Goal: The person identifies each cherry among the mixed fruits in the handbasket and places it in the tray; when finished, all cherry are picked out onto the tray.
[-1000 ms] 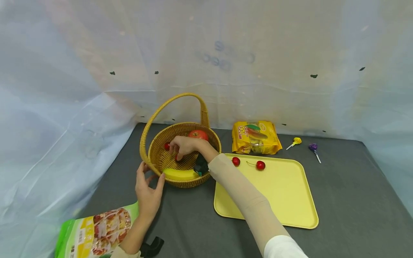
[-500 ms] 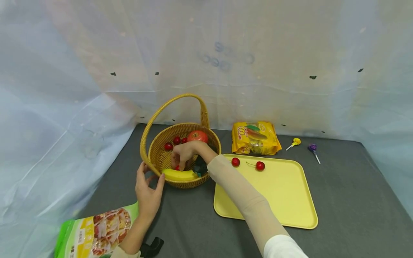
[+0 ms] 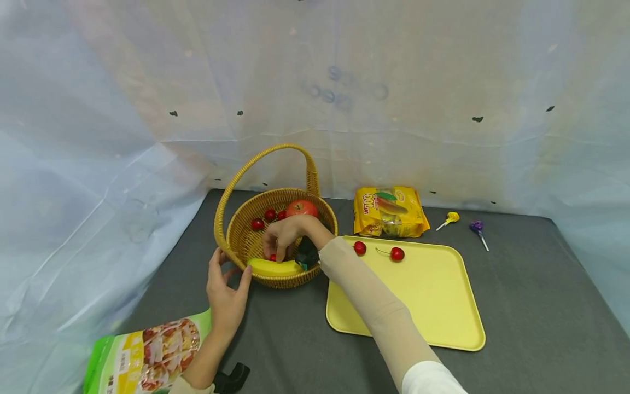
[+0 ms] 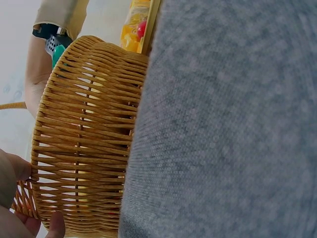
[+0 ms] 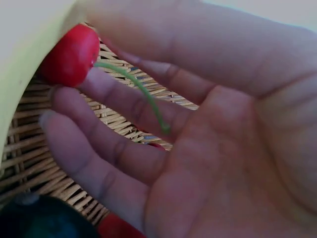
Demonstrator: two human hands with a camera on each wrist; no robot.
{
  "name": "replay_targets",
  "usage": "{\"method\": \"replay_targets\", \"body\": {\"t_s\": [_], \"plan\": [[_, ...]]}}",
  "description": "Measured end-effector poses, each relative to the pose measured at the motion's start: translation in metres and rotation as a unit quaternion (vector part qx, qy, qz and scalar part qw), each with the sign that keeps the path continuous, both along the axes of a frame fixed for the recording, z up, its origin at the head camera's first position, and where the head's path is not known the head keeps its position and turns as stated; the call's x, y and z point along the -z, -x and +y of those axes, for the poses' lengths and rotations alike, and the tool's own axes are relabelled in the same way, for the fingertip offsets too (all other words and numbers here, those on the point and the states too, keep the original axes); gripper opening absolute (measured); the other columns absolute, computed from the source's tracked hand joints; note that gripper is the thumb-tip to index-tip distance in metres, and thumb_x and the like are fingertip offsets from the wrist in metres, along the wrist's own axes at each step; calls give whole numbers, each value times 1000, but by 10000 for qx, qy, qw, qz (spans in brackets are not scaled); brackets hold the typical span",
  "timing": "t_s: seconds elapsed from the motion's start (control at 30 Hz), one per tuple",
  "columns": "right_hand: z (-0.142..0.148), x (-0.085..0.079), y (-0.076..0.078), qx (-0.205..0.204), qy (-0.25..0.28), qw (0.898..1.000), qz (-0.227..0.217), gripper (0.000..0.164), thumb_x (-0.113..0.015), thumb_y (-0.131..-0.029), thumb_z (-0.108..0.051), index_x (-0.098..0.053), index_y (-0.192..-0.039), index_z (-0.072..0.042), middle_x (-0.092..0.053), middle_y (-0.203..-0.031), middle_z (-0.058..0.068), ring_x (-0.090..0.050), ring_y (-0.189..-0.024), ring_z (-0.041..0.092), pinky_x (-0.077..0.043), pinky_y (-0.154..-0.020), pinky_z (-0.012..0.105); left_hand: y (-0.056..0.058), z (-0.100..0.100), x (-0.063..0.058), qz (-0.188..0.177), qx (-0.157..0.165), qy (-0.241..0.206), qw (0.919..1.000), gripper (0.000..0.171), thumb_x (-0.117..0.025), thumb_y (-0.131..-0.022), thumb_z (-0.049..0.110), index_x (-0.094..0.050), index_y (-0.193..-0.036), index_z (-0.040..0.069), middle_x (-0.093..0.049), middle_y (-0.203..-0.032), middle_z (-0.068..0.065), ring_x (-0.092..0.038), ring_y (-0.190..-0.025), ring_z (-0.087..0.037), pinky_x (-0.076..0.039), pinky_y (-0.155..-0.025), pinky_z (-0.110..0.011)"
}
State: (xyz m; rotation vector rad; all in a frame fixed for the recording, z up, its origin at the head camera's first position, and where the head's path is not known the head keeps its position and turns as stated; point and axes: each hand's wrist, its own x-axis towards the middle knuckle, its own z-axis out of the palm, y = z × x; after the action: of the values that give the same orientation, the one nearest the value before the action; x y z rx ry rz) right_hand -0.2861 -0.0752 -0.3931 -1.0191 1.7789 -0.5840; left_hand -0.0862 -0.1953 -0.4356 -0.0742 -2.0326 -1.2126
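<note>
A yellow wicker basket (image 3: pixel 238 227) with a tall handle stands on the dark table. My left hand (image 3: pixel 226 295) holds its near-left rim, fingers and thumb at the wicker edge in the left wrist view. Inside the basket, my right hand (image 3: pixel 287 235) pinches a red cherry (image 5: pixel 72 57) with a green stem, close beside a banana (image 3: pixel 270 267). The curled fingers lie under the stem in the right wrist view. Several more cherries (image 3: pixel 257 224) and a red round fruit (image 3: pixel 302 208) lie toward the back of the basket. A dark green item (image 5: pixel 44 218) is near the right hand.
Right of the basket lies a yellow tray (image 3: pixel 418 295) bearing two cherries (image 3: pixel 396 254). Behind it are a yellow snack package (image 3: pixel 391 212), a yellow lollipop (image 3: pixel 449 219) and a purple lollipop (image 3: pixel 478 227). A green-edged food bag (image 3: pixel 157 350) lies front left.
My right hand has moved toward the near side of the basket, bringing a cherry beside the banana and uncovering the cherries at the back. The left hand has stayed at the rim.
</note>
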Motion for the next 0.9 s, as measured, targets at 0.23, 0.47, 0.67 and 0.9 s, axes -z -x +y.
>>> {"method": "replay_targets", "body": {"t_s": [0.23,0.47,0.67,0.9], "plan": [[2,3,3,86,105,9997,-192,33,-70,-90,5,-66,-122,0,-62,-113,11,-60,-99,19,-59,-84,36,0,0,0,9,-4,4,10000,68,-66,-85,-18,-35,-145,-14,-48,-123,-38,-49,-113,-33,-49,-84,-26],[4,3,4,-60,199,9998,-21,33,-70,-89,7,-68,-121,0,-64,-106,8,-57,-89,17,-57,-77,31,1,0,2,-8,-8,-12,10000,69,-66,-85,-18,-35,-146,-12,-48,-123,-36,-49,-113,-34,-49,-84,-23],[8,1,6,-77,199,9997,146,33,-70,-89,6,-68,-121,0,-65,-98,9,-57,-80,16,-55,-74,31,1,0,4,24,-33,39,10000,69,-66,-84,-20,-35,-145,-13,-48,-122,-37,-49,-112,-35,-49,-84,-21],[19,-8,8,209,519,9984,114,22,-73,-92,-8,-71,-112,0,-70,-95,7,-66,-93,37,-57,-86,46,8,-11,23,-56,-78,17,10000,71,-70,-85,-15,-35,-147,-9,-49,-125,-34,-50,-115,-31,-50,-84,-21]]}}
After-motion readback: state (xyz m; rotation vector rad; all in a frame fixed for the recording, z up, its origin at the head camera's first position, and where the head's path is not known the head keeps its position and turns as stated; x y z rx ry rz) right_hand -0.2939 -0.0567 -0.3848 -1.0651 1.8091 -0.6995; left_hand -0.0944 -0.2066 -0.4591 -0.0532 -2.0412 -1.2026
